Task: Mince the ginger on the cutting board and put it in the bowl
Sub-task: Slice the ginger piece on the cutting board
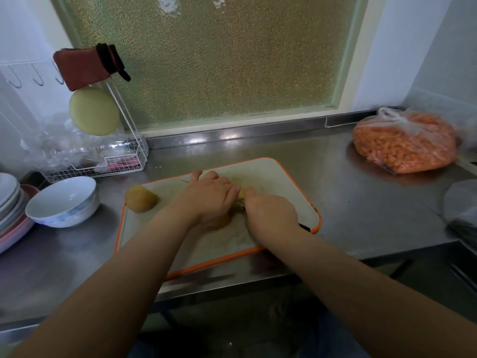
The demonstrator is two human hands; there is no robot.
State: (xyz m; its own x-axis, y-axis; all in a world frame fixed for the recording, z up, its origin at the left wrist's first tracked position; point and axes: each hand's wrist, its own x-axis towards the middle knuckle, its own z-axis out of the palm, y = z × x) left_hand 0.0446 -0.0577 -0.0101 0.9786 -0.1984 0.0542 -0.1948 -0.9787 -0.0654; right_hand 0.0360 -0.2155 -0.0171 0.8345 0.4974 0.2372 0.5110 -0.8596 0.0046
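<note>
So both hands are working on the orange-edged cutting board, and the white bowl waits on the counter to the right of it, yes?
Not quite. In the head view the white bowl stands on the counter to the left of the orange-edged cutting board, beside a stack of plates. On the right lies a bag of orange pieces. Both hands, left and right, are indeed on the board.

Two ginger pieces [140, 198] [222, 220] – one bowl [63, 201]

Knife blade [240, 202] behind hands [209, 200]
</note>
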